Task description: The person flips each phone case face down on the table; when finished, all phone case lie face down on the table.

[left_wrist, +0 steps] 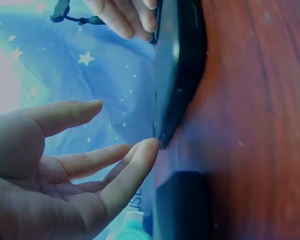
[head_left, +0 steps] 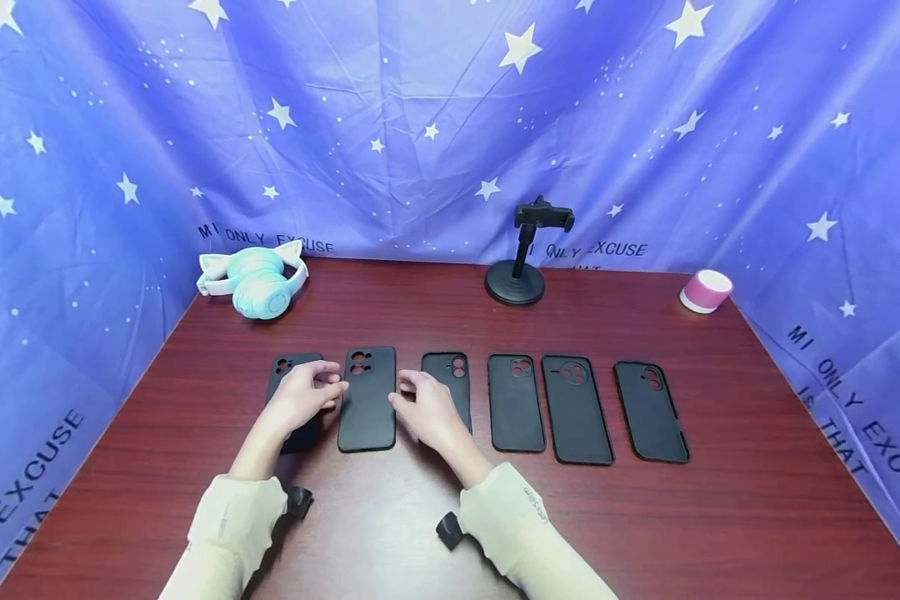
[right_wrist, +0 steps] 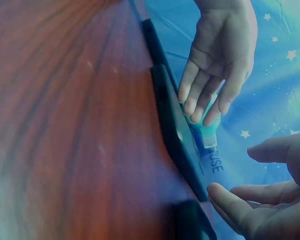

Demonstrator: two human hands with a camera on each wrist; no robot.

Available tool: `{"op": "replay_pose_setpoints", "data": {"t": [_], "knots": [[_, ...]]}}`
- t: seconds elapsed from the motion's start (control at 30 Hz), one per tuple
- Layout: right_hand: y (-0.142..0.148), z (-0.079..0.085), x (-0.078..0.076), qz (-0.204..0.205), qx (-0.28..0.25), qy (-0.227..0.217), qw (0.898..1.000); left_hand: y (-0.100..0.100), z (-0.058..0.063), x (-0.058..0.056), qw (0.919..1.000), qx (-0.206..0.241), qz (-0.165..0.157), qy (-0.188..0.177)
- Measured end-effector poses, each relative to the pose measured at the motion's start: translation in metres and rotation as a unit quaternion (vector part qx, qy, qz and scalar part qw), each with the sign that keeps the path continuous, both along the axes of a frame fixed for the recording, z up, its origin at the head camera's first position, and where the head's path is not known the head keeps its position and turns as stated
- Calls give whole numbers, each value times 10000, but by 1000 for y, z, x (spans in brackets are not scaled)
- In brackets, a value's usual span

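Between my two hands, a black phone case (head_left: 369, 408) lies back up on the table, its camera cutouts at the top left. My left hand (head_left: 303, 396) is at its left side, fingers loosely spread over another black phone case (head_left: 307, 437) that it partly hides. In the left wrist view, a fingertip is right at the end of the middle case (left_wrist: 172, 65). My right hand (head_left: 433, 408) hovers at the right edge with relaxed fingers, covering part of a third phone case (head_left: 438, 363). Neither hand grips anything.
Further right in the row lie three more black phone cases, including one with a round camera ring (head_left: 577, 417). Behind stand blue cat-ear headphones (head_left: 258, 283), a black phone stand (head_left: 515, 283) and a pink-and-white cylinder (head_left: 707, 292). A starry blue curtain (head_left: 420, 167) encloses the table.
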State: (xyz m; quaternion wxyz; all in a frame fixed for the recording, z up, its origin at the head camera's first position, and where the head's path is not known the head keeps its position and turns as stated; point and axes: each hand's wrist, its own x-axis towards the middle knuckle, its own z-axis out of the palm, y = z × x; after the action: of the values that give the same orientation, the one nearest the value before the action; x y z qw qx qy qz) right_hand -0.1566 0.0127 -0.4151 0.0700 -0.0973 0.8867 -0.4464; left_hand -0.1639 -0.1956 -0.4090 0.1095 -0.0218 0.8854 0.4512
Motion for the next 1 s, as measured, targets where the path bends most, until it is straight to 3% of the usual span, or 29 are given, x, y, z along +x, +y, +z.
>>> {"op": "replay_pose_setpoints", "data": {"t": [0.27, 0.5, 0.7, 0.87, 1.0], "knots": [[30, 4, -1, -269, -360, 137, 9989, 21, 15, 0, 9989, 366, 1, 293], [57, 1, -3, -514, -741, 283, 9955, 58, 11, -3, 9933, 977, 156, 604], [75, -1, -10, -826, -531, 110, 9951, 84, 6, -8, 9946, 735, 176, 717], [82, -5, -15, -919, -119, 152, 9956, 98, 0, -10, 9975, 547, 110, 430], [83, -6, -16, -846, 96, 87, 9963, 105, -4, -11, 9999, 109, -39, 105]]}}
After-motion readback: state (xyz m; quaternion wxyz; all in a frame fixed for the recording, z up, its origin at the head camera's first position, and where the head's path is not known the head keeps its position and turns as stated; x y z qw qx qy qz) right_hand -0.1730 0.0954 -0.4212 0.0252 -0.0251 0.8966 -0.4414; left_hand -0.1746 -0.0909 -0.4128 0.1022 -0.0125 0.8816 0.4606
